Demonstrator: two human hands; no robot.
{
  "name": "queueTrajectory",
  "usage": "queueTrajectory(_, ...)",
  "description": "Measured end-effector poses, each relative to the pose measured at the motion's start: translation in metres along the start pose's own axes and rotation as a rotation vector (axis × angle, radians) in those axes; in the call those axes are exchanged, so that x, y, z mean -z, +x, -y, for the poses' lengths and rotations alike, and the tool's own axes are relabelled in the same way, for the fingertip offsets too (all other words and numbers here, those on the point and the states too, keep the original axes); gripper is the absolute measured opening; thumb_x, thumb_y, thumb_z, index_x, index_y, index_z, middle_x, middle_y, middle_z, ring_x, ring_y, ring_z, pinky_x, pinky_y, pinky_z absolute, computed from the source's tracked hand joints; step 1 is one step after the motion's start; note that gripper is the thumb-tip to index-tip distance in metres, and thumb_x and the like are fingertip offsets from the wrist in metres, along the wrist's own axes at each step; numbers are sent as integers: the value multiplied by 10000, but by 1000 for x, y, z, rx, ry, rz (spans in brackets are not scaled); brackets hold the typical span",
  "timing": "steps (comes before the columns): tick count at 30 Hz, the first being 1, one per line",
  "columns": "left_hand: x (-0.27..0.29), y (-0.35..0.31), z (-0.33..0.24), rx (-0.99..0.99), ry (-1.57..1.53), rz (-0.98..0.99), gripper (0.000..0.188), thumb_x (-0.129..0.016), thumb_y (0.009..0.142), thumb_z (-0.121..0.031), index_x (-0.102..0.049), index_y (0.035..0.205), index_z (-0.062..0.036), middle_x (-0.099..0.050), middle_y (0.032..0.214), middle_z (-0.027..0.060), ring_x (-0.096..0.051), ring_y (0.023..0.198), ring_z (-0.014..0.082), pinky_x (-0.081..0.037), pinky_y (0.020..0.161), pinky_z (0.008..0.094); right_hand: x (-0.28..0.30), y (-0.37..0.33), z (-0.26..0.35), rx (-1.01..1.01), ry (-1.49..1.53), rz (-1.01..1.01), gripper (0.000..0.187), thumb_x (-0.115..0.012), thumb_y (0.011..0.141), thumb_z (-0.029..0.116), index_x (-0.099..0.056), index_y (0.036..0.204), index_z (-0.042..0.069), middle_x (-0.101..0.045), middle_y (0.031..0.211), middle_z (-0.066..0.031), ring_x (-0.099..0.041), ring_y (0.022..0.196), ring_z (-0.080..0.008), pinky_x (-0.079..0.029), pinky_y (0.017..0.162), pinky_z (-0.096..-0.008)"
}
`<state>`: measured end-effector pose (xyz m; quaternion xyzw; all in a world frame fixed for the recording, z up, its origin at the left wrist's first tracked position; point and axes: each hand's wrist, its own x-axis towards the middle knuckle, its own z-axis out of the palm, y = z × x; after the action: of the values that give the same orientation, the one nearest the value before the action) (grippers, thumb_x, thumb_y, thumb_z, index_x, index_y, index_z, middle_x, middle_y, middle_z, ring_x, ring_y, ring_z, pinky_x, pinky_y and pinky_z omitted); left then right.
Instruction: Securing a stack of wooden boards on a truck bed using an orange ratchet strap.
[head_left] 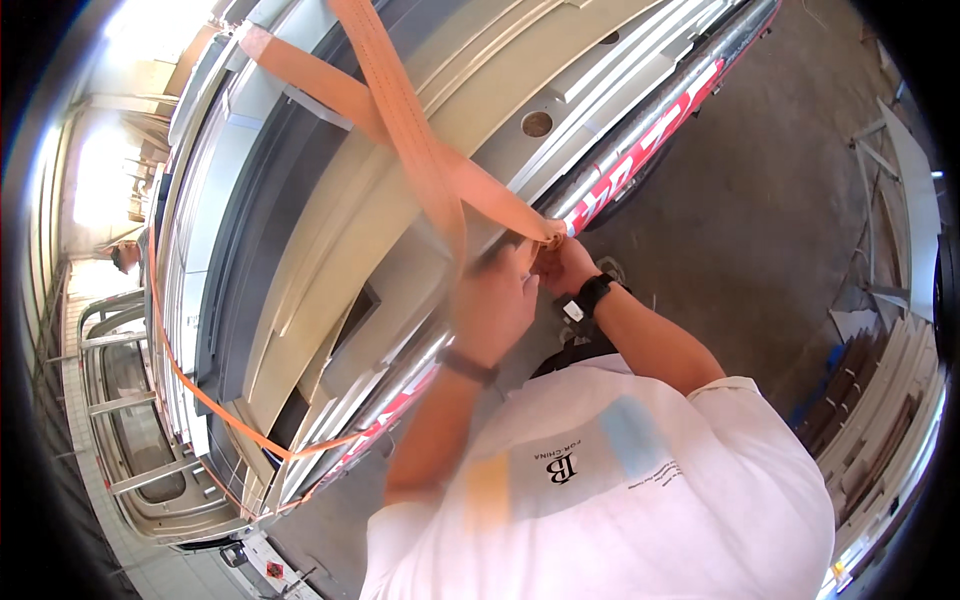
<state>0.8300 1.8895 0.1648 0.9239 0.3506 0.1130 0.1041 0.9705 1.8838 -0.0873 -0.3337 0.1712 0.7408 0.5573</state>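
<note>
Up close, both hands meet at the end of an orange strap (420, 140) that runs up and away over a stack of long pale profiles (330, 250). The left hand (495, 305) is blurred, its fingers curled on the strap. The right hand (562, 262) pinches the strap's end, fingers together on it.

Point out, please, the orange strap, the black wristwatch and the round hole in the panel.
orange strap (420, 150), head view, middle of the flat band.
black wristwatch (590, 296), head view, its band.
round hole (537, 124), head view, its centre.
</note>
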Motion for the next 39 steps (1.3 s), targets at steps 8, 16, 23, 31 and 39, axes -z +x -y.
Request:
queueTrajectory(8, 39, -50, -6, -18, -5, 363, 173, -653, 958, -225, -679, 903, -63, -698, 743, 129, -706, 710, 378, -554, 779, 493, -20, -85, 48, 204, -828, -199, 473, -472, 1077, 429, -721, 964, 42, -737, 885, -60, -696, 822, -189, -542, 741, -358)
queueTrajectory(16, -13, -53, -49, -304, 46, 343, 204, -635, 866, -108, -729, 1026, -23, -718, 739, 138, -733, 689, 344, -589, 649, 459, -118, -200, 43, 388, -1459, 427, 346, -625, 1071, 322, -736, 1187, 15, -737, 1170, -61, -643, 1133, -168, -497, 1029, -348)
queueTrajectory(23, 11, -7, -116, -375, 52, 134, 276, -614, 881, -121, -712, 1115, -12, -672, 1195, 220, -651, 1148, 303, -529, 951, 410, -168, -302, 114, 433, -970, 1031, 256, -709, 1008, 259, -720, 1076, 12, -720, 962, -74, -681, 963, -147, -533, 857, -305)
queueTrajectory(31, -36, 88, -189, -290, -275, 256, 214, -589, 984, -203, -704, 1057, -37, -720, 1006, 113, -696, 911, 282, -562, 825, 415, -44, -341, 282, 669, -838, 859, 160, -707, 991, 185, -681, 942, 35, -691, 745, -75, -647, 646, -155, -483, 618, -304)
queueTrajectory(39, -154, 131, -211, 255, -1236, -44, 343, -579, 1078, -367, -625, 1241, -68, -676, 910, 21, -668, 795, 170, -542, 684, 348, 32, -377, 480, 937, -363, 583, 184, -688, 975, 189, -543, 890, 115, -456, 577, 43, -384, 418, -111, -406, 531, -282)
